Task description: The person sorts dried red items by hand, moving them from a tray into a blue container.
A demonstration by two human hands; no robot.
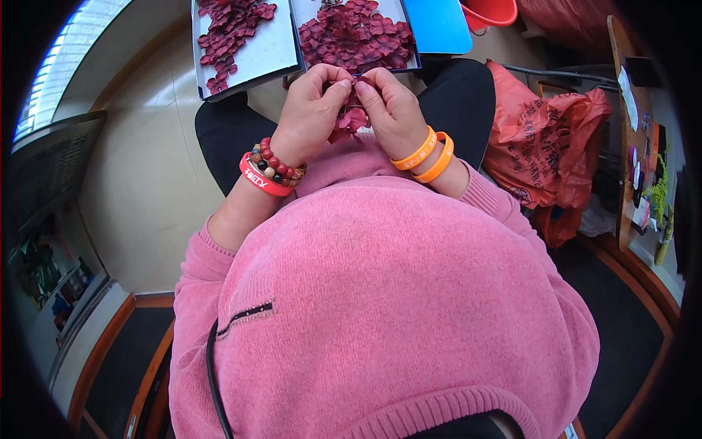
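Note:
My left hand (pixel 311 110), with a red band and beaded bracelets at its wrist, is closed in a pinch on burgundy artificial flowers (pixel 352 119). My right hand (pixel 395 110), wearing two orange wristbands, pinches the same flowers from the other side. The fingertips of both hands almost meet, so the exact spot they grip is hidden. Petals hang down between the hands above my lap. Just beyond my fingers, a shallow box (pixel 296 33) holds a pile of burgundy flowers (pixel 358 40) in its right part and a looser strip of flowers (pixel 232 36) in its left part.
A blue panel (pixel 439 25) lies right of the box, near a red bucket (pixel 488 11). Beside my right leg sits a large red plastic bag (pixel 545 139). Wooden-edged furniture (pixel 625 146) stands at the far right. Tiled floor (pixel 139 168) shows at the left.

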